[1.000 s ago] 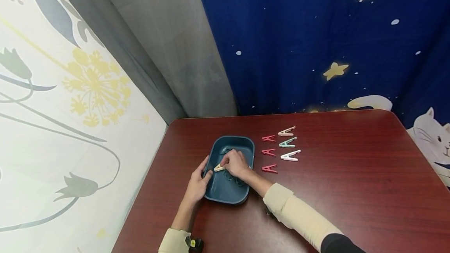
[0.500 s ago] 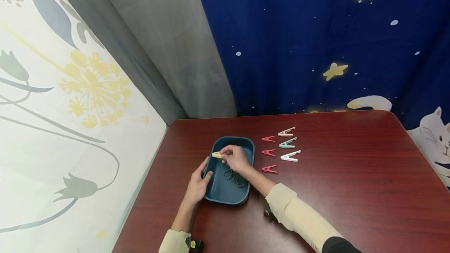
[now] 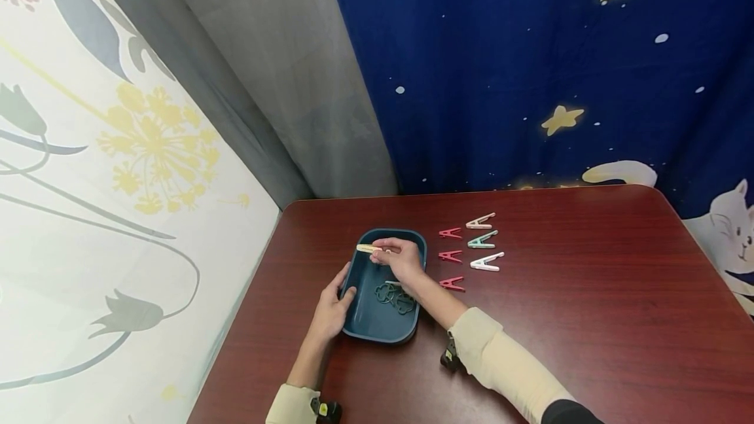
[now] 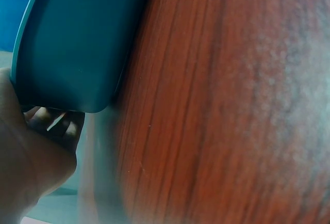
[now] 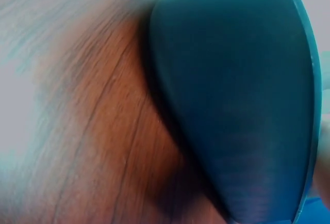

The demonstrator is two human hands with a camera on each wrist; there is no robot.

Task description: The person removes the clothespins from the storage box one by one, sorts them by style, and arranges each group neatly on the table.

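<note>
Head view: right hand (image 3: 402, 259), fingers tight on yellow clothespin (image 3: 368, 248) over blue tray (image 3: 374, 324); left hand (image 3: 332, 309), fingers round its rim.

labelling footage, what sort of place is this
Indoors, possibly a room in a home: a star-printed blue curtain, a grey curtain beside it, and a wood-grained table.

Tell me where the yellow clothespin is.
In the head view, the right hand pinches the yellow clothespin over the far-left part of the blue tray, beyond the left hand.
</note>
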